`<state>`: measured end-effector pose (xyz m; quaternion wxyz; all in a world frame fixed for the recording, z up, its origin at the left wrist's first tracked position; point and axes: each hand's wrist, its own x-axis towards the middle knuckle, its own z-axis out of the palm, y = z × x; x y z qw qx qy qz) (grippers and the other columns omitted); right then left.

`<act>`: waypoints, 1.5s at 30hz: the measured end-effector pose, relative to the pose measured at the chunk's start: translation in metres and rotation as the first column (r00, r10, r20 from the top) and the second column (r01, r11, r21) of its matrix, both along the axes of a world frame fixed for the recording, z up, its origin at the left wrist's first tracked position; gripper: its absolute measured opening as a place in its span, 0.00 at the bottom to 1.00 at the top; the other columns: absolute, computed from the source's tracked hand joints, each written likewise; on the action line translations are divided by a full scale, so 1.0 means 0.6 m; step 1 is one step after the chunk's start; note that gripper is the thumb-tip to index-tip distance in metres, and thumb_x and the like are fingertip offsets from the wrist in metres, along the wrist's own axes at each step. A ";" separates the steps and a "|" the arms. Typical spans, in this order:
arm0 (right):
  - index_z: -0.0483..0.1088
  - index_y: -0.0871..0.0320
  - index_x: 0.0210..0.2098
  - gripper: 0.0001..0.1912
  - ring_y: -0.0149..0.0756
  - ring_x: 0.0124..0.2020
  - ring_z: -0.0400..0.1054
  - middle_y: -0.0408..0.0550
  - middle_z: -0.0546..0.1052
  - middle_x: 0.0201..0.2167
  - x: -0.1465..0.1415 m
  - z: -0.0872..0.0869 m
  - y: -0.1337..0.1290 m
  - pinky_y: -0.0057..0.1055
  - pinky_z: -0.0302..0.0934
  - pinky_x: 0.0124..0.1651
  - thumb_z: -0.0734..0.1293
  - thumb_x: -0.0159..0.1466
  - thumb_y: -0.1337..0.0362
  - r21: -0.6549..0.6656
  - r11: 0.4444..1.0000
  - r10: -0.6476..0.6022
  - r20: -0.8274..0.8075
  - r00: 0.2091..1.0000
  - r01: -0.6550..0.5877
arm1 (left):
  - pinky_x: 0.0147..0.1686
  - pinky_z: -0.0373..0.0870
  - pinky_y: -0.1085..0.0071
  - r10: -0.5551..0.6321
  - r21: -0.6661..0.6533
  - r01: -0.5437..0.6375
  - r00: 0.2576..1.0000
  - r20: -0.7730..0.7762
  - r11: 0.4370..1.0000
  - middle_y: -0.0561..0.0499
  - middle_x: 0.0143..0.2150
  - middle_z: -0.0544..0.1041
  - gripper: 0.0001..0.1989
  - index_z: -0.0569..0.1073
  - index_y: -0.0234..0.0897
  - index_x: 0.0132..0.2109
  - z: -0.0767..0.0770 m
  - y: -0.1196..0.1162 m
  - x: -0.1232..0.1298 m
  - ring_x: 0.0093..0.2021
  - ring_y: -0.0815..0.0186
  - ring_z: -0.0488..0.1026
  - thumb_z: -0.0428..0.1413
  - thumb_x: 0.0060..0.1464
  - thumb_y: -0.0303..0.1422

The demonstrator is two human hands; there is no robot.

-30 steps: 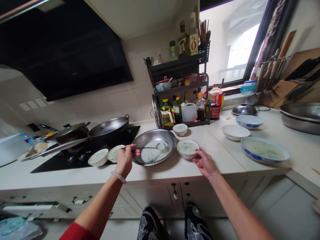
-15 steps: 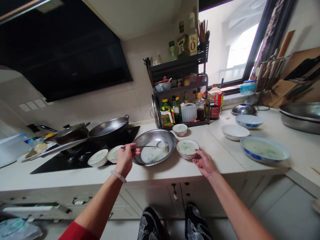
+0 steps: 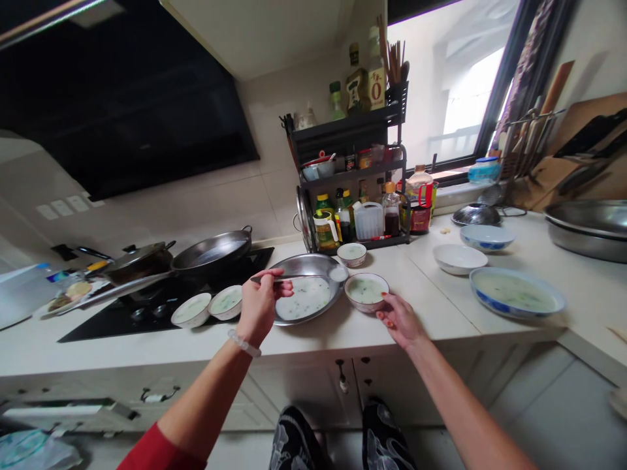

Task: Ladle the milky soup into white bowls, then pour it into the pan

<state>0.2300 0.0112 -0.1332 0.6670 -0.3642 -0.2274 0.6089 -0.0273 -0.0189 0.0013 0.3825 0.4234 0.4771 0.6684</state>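
My left hand (image 3: 260, 303) is closed round the handle of a ladle (image 3: 338, 273). The ladle's bowl, with pale liquid in it, hangs over the right rim of a wide steel basin (image 3: 321, 261). Whitish soup (image 3: 306, 297) with dark green bits covers the basin's bottom. With its thumb at the rim and its fingers against the side, my right hand (image 3: 400, 320) grips a small soup bowl (image 3: 367, 301) on the counter. Behind that stands another filled small bowl (image 3: 351, 256). Two more soup-filled bowls, a nearer one (image 3: 192, 312) and one beside my left wrist (image 3: 226, 303), sit to the left.
A wok (image 3: 213, 251) and a lidded pan (image 3: 134, 261) stand on the black stove (image 3: 147, 320). Behind the basin is a rack (image 3: 350, 176) of bottles. On the right are a blue-rimmed soup dish (image 3: 519, 292), a white bowl (image 3: 459, 259) and a steel pan (image 3: 588, 235).
My left hand has moved right, carrying the ladle from over the middle of the basin to its right rim, close to the small bowl. My right hand stays on that bowl.
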 end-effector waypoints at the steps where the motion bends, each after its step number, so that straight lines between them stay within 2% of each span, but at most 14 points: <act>1: 0.69 0.59 0.29 0.18 0.26 0.15 0.63 0.44 0.72 0.21 0.000 0.000 0.000 0.17 0.43 0.11 0.77 0.43 0.60 0.000 1.000 -0.001 -0.001 1.000 0.001 | 0.25 0.73 0.72 -0.020 0.015 0.021 1.000 -0.019 1.000 0.48 0.22 0.77 0.09 0.72 0.31 0.37 -0.002 -0.003 0.009 0.23 0.66 0.75 0.53 0.49 0.31; 5: 0.69 0.59 0.29 0.18 0.25 0.15 0.63 0.44 0.73 0.22 0.000 0.000 0.001 0.17 0.43 0.12 0.78 0.43 0.60 0.003 1.000 -0.002 -0.007 1.000 0.002 | 0.24 0.73 0.70 -0.135 0.052 0.146 0.975 -0.177 0.988 0.48 0.23 0.77 0.13 0.72 0.30 0.40 -0.019 -0.021 0.042 0.23 0.64 0.76 0.53 0.54 0.37; 8: 0.69 0.58 0.28 0.19 0.25 0.15 0.63 0.43 0.72 0.21 0.001 -0.002 0.002 0.17 0.43 0.12 0.78 0.43 0.60 0.002 1.000 0.006 -0.009 1.000 -0.006 | 0.25 0.73 0.70 -0.203 0.111 0.264 0.898 -0.390 0.958 0.50 0.22 0.77 0.14 0.73 0.31 0.42 -0.036 -0.036 0.053 0.21 0.65 0.75 0.51 0.59 0.39; 12: 0.69 0.59 0.29 0.19 0.25 0.15 0.63 0.43 0.73 0.21 0.001 -0.006 0.003 0.17 0.43 0.12 0.78 0.43 0.60 0.007 1.000 0.005 -0.013 1.000 -0.005 | 0.30 0.72 0.73 -0.124 0.284 0.441 0.696 -0.708 0.852 0.52 0.23 0.77 0.11 0.74 0.34 0.43 -0.055 -0.046 0.048 0.23 0.69 0.74 0.48 0.62 0.31; 14: 0.69 0.59 0.29 0.19 0.26 0.15 0.63 0.44 0.73 0.22 0.001 -0.006 0.003 0.17 0.43 0.12 0.78 0.43 0.60 0.008 1.000 0.007 -0.012 1.000 -0.006 | 0.32 0.71 0.73 -0.060 0.330 0.476 0.636 -0.769 0.815 0.52 0.24 0.77 0.11 0.74 0.35 0.44 -0.059 -0.047 0.044 0.25 0.69 0.75 0.48 0.61 0.28; 15: 0.69 0.59 0.29 0.18 0.26 0.15 0.63 0.44 0.73 0.22 0.001 -0.005 0.003 0.17 0.43 0.12 0.77 0.43 0.60 0.007 1.000 0.006 -0.011 1.000 -0.006 | 0.32 0.71 0.73 -0.052 0.336 0.472 0.637 -0.769 0.815 0.52 0.24 0.77 0.11 0.75 0.36 0.43 -0.060 -0.047 0.043 0.25 0.69 0.75 0.48 0.61 0.28; 17: 0.68 0.59 0.28 0.18 0.26 0.15 0.63 0.44 0.72 0.21 0.001 -0.004 0.002 0.17 0.42 0.12 0.77 0.43 0.61 0.003 1.000 0.003 -0.009 1.000 -0.003 | 0.31 0.72 0.73 -0.082 0.319 0.412 0.711 -0.699 0.854 0.52 0.23 0.77 0.11 0.74 0.35 0.43 -0.058 -0.044 0.040 0.25 0.68 0.75 0.48 0.61 0.30; 21: 0.69 0.59 0.29 0.18 0.26 0.15 0.63 0.44 0.72 0.21 0.000 -0.001 0.000 0.17 0.42 0.12 0.77 0.43 0.61 -0.003 1.000 0.000 -0.002 1.000 0.000 | 0.27 0.74 0.70 -0.094 0.194 0.163 0.942 -0.322 0.967 0.50 0.23 0.78 0.14 0.73 0.32 0.43 -0.051 -0.024 0.019 0.23 0.65 0.76 0.50 0.60 0.38; 23: 0.69 0.59 0.29 0.18 0.26 0.15 0.63 0.44 0.72 0.21 0.000 0.000 0.000 0.17 0.42 0.12 0.77 0.43 0.61 -0.004 1.000 -0.003 -0.003 1.000 0.003 | 0.26 0.74 0.70 -0.009 0.134 0.028 0.990 -0.144 0.991 0.48 0.24 0.78 0.14 0.72 0.30 0.42 -0.051 -0.008 -0.005 0.23 0.64 0.76 0.51 0.56 0.38; 26: 0.69 0.59 0.29 0.17 0.26 0.15 0.63 0.44 0.72 0.21 0.000 0.000 0.000 0.17 0.42 0.12 0.77 0.43 0.61 -0.003 1.000 0.001 -0.004 1.000 -0.001 | 0.26 0.74 0.69 0.117 0.065 -0.113 0.990 -0.073 0.992 0.48 0.23 0.78 0.13 0.72 0.30 0.40 -0.058 0.012 -0.051 0.21 0.64 0.75 0.52 0.50 0.35; 31: 0.69 0.59 0.29 0.17 0.26 0.15 0.63 0.45 0.72 0.22 0.000 0.001 0.000 0.17 0.42 0.12 0.76 0.44 0.61 0.000 1.000 -0.003 0.003 1.000 0.003 | 0.25 0.73 0.66 0.192 0.026 -0.196 0.914 -0.358 0.980 0.50 0.20 0.77 0.13 0.72 0.33 0.39 -0.083 0.022 -0.108 0.21 0.59 0.77 0.50 0.50 0.36; 36: 0.69 0.59 0.29 0.16 0.26 0.15 0.62 0.45 0.72 0.22 0.000 -0.001 0.001 0.17 0.42 0.12 0.76 0.44 0.61 0.004 1.000 0.001 0.002 1.000 -0.001 | 0.27 0.71 0.68 0.212 0.062 -0.223 0.753 -0.623 0.973 0.49 0.21 0.77 0.11 0.74 0.36 0.38 -0.100 0.019 -0.107 0.22 0.59 0.77 0.50 0.52 0.36; 40: 0.69 0.59 0.29 0.17 0.25 0.15 0.62 0.44 0.72 0.22 0.001 -0.003 0.002 0.17 0.42 0.12 0.76 0.44 0.61 0.004 1.000 -0.005 -0.004 1.000 0.005 | 0.26 0.71 0.68 0.153 0.006 -0.176 0.837 -0.526 0.984 0.49 0.20 0.77 0.10 0.72 0.35 0.39 -0.101 0.022 -0.089 0.22 0.59 0.77 0.50 0.53 0.34; 45: 0.70 0.59 0.29 0.17 0.26 0.15 0.63 0.44 0.72 0.22 0.001 -0.001 0.002 0.17 0.42 0.11 0.76 0.43 0.61 -0.003 1.000 -0.006 -0.001 1.000 0.006 | 0.27 0.73 0.68 0.162 -0.102 -0.181 0.972 -0.172 0.978 0.50 0.20 0.75 0.09 0.71 0.32 0.38 -0.099 0.036 -0.084 0.21 0.63 0.75 0.48 0.52 0.28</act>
